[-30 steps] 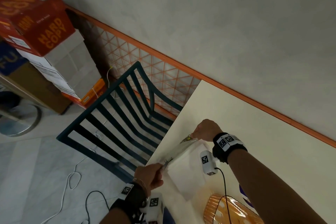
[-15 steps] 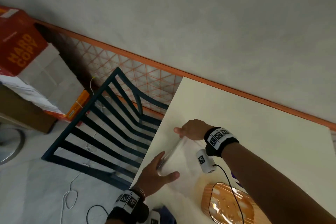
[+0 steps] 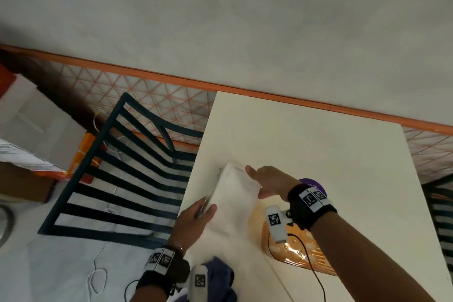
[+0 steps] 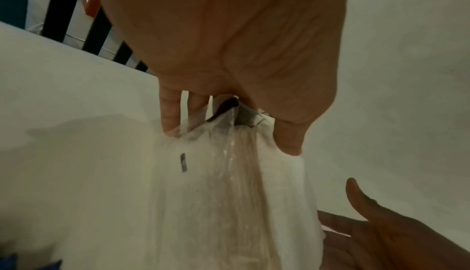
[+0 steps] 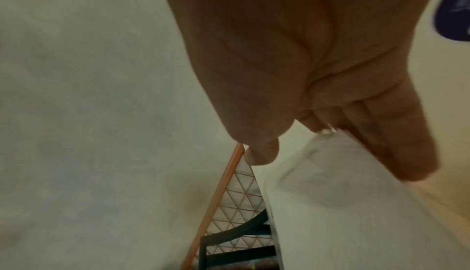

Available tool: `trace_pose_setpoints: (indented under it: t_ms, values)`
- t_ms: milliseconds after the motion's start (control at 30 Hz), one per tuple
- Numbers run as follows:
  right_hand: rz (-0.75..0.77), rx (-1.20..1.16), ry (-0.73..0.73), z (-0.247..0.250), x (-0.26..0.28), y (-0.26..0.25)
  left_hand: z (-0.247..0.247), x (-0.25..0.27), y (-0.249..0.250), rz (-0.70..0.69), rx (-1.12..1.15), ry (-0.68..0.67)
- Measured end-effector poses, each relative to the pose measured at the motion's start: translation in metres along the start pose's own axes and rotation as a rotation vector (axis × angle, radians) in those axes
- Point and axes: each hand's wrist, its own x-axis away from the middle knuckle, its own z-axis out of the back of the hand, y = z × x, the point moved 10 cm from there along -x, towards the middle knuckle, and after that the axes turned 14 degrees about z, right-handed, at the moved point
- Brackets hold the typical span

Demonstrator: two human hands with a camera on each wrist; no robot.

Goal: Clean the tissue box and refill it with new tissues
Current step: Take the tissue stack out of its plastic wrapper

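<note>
A pack of white tissues (image 3: pixel 232 198) in clear plastic wrap lies near the left edge of the cream table (image 3: pixel 318 142). My left hand (image 3: pixel 198 213) grips its near end, with the thumb on one side and the fingers on the other; the left wrist view shows the crumpled wrap (image 4: pixel 229 204) running out from that grip. My right hand (image 3: pixel 259 179) lies with straight fingers along the far right side of the pack, and in the right wrist view the thumb stands apart from the pack (image 5: pixel 356 214). The orange tissue box (image 3: pixel 301 255) lies on the table under my right forearm.
A dark slatted chair (image 3: pixel 117 179) stands hard against the table's left edge. A blue cloth (image 3: pixel 220 274) lies at the near edge and a purple object (image 3: pixel 311 182) behind my right wrist. Cardboard boxes (image 3: pixel 31 130) and loose cables are on the floor at left.
Both hands were pinching the ends of the wrap. The left hand let go and spread, and now grips the near end again. The right hand has flattened against the pack.
</note>
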Motion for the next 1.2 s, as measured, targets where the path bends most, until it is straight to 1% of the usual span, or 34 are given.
trace_pose_setpoints:
  t_ms: [33,67,100,133,167,233,267,333,400,467,600,700,833,933,1033,1100,1200]
  values:
    - [0.008,-0.074,0.046,-0.001,0.003,0.003,0.004,0.001,-0.001,0.003,0.011,0.043]
    - [0.029,-0.082,0.071,-0.001,0.005,0.003,0.01,0.002,-0.001,0.0,0.015,0.099]
    - [0.04,0.016,0.086,0.0,0.008,0.002,0.017,0.005,-0.001,-0.019,0.012,0.168]
    - [0.08,0.135,0.117,0.004,0.009,-0.001,0.025,0.011,0.001,-0.057,0.004,0.245]
    - [0.111,0.237,0.177,0.01,0.01,-0.004,0.031,0.019,0.006,-0.117,-0.008,0.323]
    - [0.156,0.281,0.306,0.019,0.017,-0.009,0.033,0.037,0.022,-0.253,-0.106,0.444]
    - [0.172,0.278,0.339,0.02,0.019,-0.011,0.029,0.044,0.03,-0.299,-0.189,0.469]
    - [0.176,0.247,0.344,0.015,0.019,-0.011,0.017,0.05,0.042,-0.348,-0.336,0.479]
    - [0.178,0.184,0.362,0.014,0.018,-0.011,0.011,0.046,0.045,-0.358,-0.403,0.484]
    - [0.189,0.138,0.409,0.017,0.018,-0.013,0.012,0.042,0.046,-0.34,-0.409,0.499]
    - [0.237,0.059,0.451,0.022,0.02,-0.019,0.018,0.041,0.05,-0.332,-0.375,0.54]
    - [0.258,-0.036,0.46,0.023,0.021,-0.023,0.021,0.039,0.05,-0.295,-0.351,0.523]
    - [0.229,-0.06,0.47,0.022,0.017,-0.019,0.02,0.034,0.049,-0.25,-0.354,0.491]
    - [0.207,-0.033,0.469,0.021,0.014,-0.016,0.018,0.034,0.052,-0.273,-0.366,0.502]
    - [0.191,0.043,0.423,0.017,0.011,-0.015,0.017,0.033,0.056,-0.292,-0.425,0.529]
    - [0.201,0.156,0.408,0.017,0.011,-0.02,0.017,0.032,0.058,-0.286,-0.467,0.539]
    - [0.277,0.384,0.405,0.018,0.013,-0.04,0.013,0.032,0.059,-0.232,-0.491,0.491]
